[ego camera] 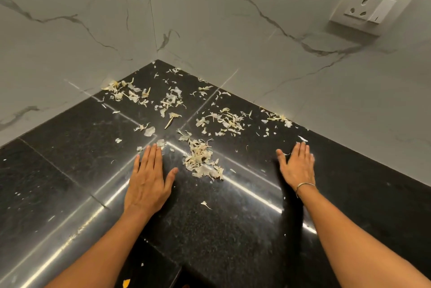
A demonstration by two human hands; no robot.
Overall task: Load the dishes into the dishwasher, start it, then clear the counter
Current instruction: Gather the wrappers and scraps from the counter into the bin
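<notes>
Pale, papery peel scraps (202, 161) lie scattered over a black polished stone counter (77, 138) that runs into a wall corner. The thickest heap sits between my hands. My left hand (149, 178) lies flat on the counter with straight fingers, just left of that heap. My right hand (298, 166) is open with its fingers together, set on the counter to the heap's right; a thin bangle circles its wrist. More scraps (224, 119) spread toward the corner and along both walls. Neither hand holds anything.
White marble-patterned walls (256, 42) close the counter on the left and the back. A wall socket with a switch (373, 5) sits high on the right wall. The counter's front edge (163, 250) runs below my forearms, with a small orange scrap (126, 283) under it.
</notes>
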